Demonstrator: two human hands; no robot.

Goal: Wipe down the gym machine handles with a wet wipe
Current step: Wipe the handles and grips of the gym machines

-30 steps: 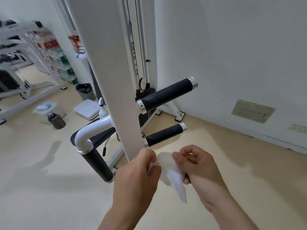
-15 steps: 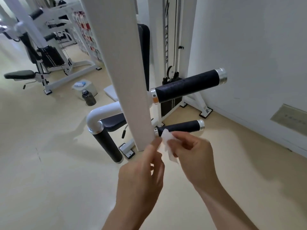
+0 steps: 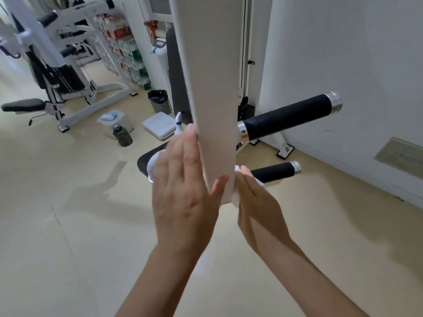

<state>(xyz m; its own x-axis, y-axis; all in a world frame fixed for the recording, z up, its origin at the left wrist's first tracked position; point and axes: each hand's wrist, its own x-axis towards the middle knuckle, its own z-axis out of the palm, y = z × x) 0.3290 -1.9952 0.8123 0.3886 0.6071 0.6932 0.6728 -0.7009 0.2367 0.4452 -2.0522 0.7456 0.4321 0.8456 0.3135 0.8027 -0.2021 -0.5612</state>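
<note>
Right hand (image 3: 256, 209) closed on the wipe (image 3: 236, 197), white folds bunched between fingers and palm, pressed against the inner end of the lower handle (image 3: 274, 172) just beside the white post (image 3: 212, 110). Held there, probably, to start the stroke at the root of the grip and run outward toward the chrome cap. Left hand (image 3: 183, 191) flat and empty, fingers spread wide against the post's near side, thumb hooked at its lower edge — likely steadying the arm of the machine while the other hand rubs. Upper handle (image 3: 288, 117) untouched, well clear of both hands.

Compared with half a second back: wipe no longer pinched between both hands in front of the post, now carried by the right alone and laid onto the lower handle; left hand let go of it and moved up onto the post. View closer and tilted, lower handle partly hidden behind post and hand. No sign yet of any sweep along the black grip.
</note>
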